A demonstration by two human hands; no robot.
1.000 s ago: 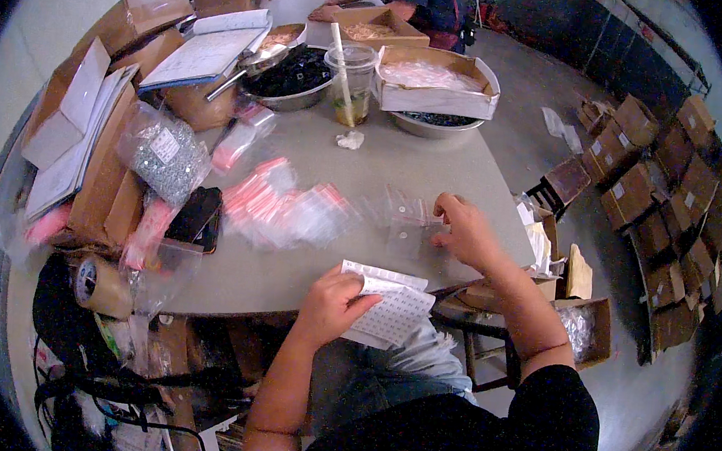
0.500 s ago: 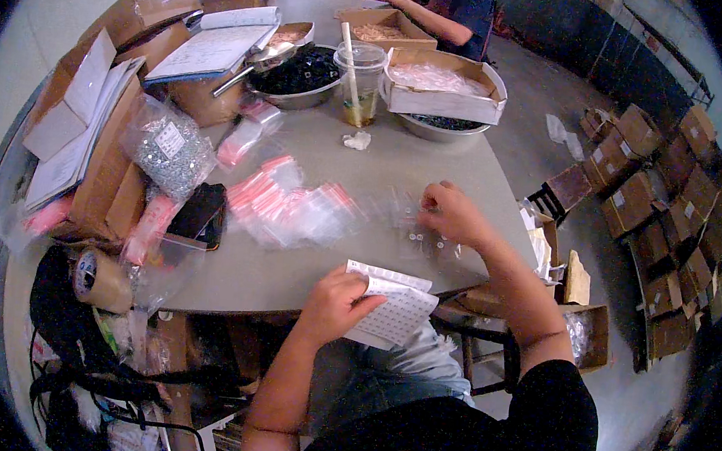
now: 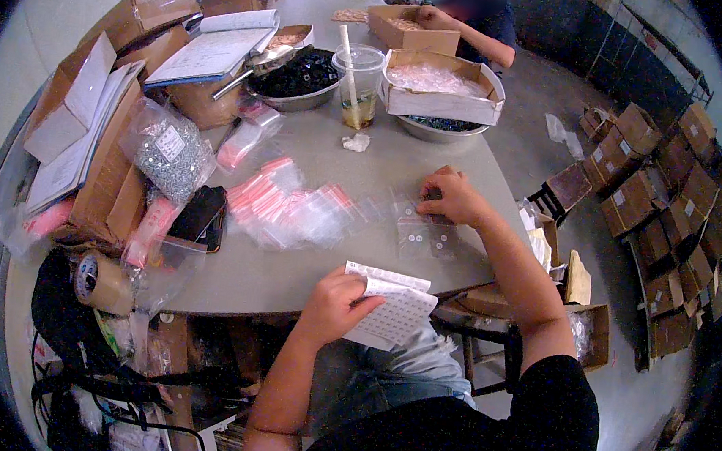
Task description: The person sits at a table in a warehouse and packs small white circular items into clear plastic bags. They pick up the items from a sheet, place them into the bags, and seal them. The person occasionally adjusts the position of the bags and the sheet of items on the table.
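My left hand [image 3: 331, 310] grips a folded white sheet of small printed labels [image 3: 394, 311] above my lap, near the table's front edge. Further out, my right hand [image 3: 455, 197] is lowered over several small clear plastic bags [image 3: 416, 238], fingers bent together at one of them. Small round white spots, apparently labels, show on these bags. What sits between the right fingertips is too small to make out. To the left spreads a pile of clear zip bags with red strips [image 3: 294, 210].
A bag of small metal parts [image 3: 171, 155], a black phone-like case [image 3: 200, 217] and a tape roll [image 3: 104, 283] line the left side. Behind stand a plastic cup [image 3: 357, 89], a bowl of black parts [image 3: 294, 80] and a white box [image 3: 443, 96]. Across the table, a person reaches into a cardboard box [image 3: 414, 30].
My right hand has shifted slightly upward, uncovering more of the small bags. My left hand keeps its hold on the sheet. The other person's hand has moved to the cardboard box, which has shifted right.
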